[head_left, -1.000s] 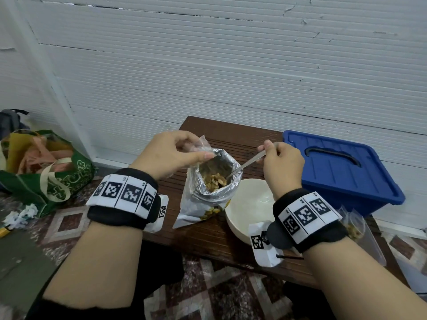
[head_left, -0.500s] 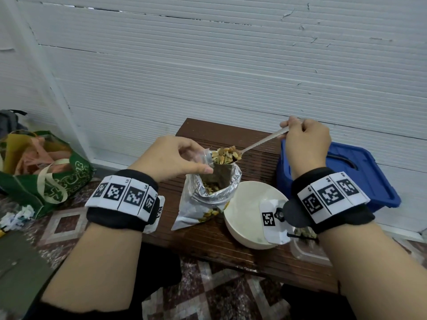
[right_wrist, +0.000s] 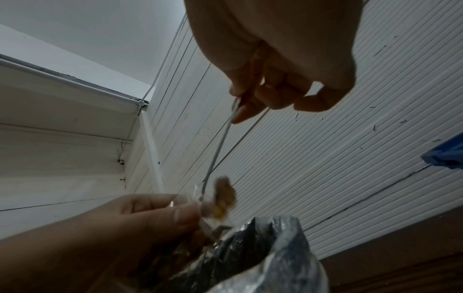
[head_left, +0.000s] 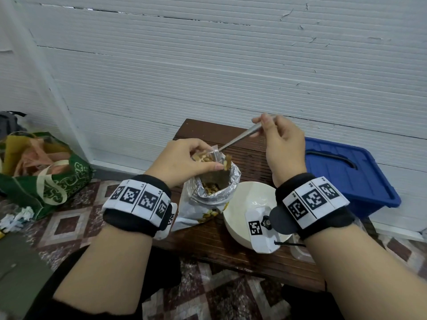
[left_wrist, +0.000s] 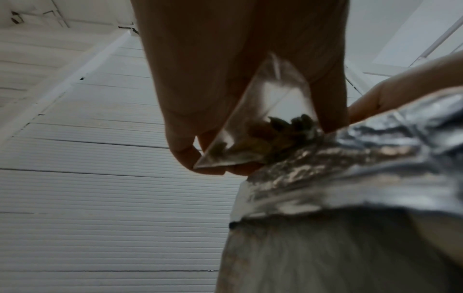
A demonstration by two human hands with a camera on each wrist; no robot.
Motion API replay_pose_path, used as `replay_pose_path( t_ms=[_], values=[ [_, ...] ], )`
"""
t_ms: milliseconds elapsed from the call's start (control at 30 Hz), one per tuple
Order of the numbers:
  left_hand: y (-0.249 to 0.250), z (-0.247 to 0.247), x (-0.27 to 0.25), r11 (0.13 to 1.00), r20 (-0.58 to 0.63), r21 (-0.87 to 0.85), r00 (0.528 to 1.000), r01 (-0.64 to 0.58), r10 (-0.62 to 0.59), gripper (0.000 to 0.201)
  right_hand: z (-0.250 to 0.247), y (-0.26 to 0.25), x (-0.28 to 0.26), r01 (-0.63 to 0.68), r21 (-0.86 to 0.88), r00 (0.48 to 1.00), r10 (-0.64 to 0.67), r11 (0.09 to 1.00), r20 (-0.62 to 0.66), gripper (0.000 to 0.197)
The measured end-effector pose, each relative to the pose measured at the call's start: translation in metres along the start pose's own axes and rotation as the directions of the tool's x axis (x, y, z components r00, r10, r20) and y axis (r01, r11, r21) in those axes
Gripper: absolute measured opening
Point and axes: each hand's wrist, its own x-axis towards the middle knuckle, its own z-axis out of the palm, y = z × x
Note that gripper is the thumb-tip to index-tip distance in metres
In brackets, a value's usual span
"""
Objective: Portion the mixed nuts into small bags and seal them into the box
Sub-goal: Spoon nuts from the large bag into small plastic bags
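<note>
My left hand [head_left: 184,162] pinches a small clear bag [head_left: 211,155] open just above the foil nut pouch [head_left: 212,192]. In the left wrist view the small bag [left_wrist: 263,123] holds a few nuts at its bottom corner. My right hand [head_left: 277,139] grips a metal spoon [head_left: 240,138] by its handle, tilted down so its bowl is at the small bag's mouth. Nuts [right_wrist: 224,198] are spilling off the spoon [right_wrist: 218,154] beside my left thumb. The foil pouch [right_wrist: 250,257] stands open below, nuts showing inside. The blue lidded box [head_left: 346,179] sits at the right.
A white bowl [head_left: 242,204] stands on the dark wooden table [head_left: 208,241] next to the pouch, under my right wrist. A clear container [head_left: 300,252] lies at the table's front right. A green shopping bag [head_left: 46,176] is on the tiled floor at left. A white ribbed wall is close behind.
My right hand lifted the loaded spoon out of the foil pouch, rose and swung left, and now tips the nuts into the small bag. My left hand kept its hold on the bag.
</note>
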Motion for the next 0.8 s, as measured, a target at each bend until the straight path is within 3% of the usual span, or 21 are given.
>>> replay_pose_path(
  t_ms=[233,333,500,567,667,800],
  values=[
    [-0.001,-0.008,-0.001,0.989,-0.078,-0.143,0.995,0.047,-0.059,0.023,-0.011,-0.005,0.001,0.129,0.128,0.991,-0.125,0.983,-0.035,0.022],
    [-0.002,-0.014,-0.002,0.98,-0.093,-0.193,0.993,0.055,-0.074,0.031,-0.016,-0.006,0.002,0.138,0.119,0.988,-0.128,0.983,-0.092,0.023],
    [-0.006,-0.02,-0.003,0.987,-0.041,-0.14,0.996,0.076,-0.082,0.045,-0.022,-0.006,0.001,0.103,0.043,0.964,-0.089,0.994,-0.251,0.026],
    [-0.006,-0.021,-0.004,0.992,-0.012,-0.099,0.996,0.083,-0.085,0.042,-0.02,-0.002,-0.003,0.083,-0.038,0.977,-0.089,0.996,-0.195,0.027],
    [-0.005,-0.02,-0.004,0.993,-0.001,-0.07,0.995,0.097,-0.097,0.037,-0.011,0.005,-0.014,0.138,-0.165,0.99,-0.133,0.977,0.04,0.023],
    [-0.006,-0.02,-0.004,0.994,-0.004,-0.051,0.996,0.092,-0.093,0.033,0.0,0.015,-0.03,0.327,-0.317,0.918,-0.218,0.89,0.332,0.021]
  ],
)
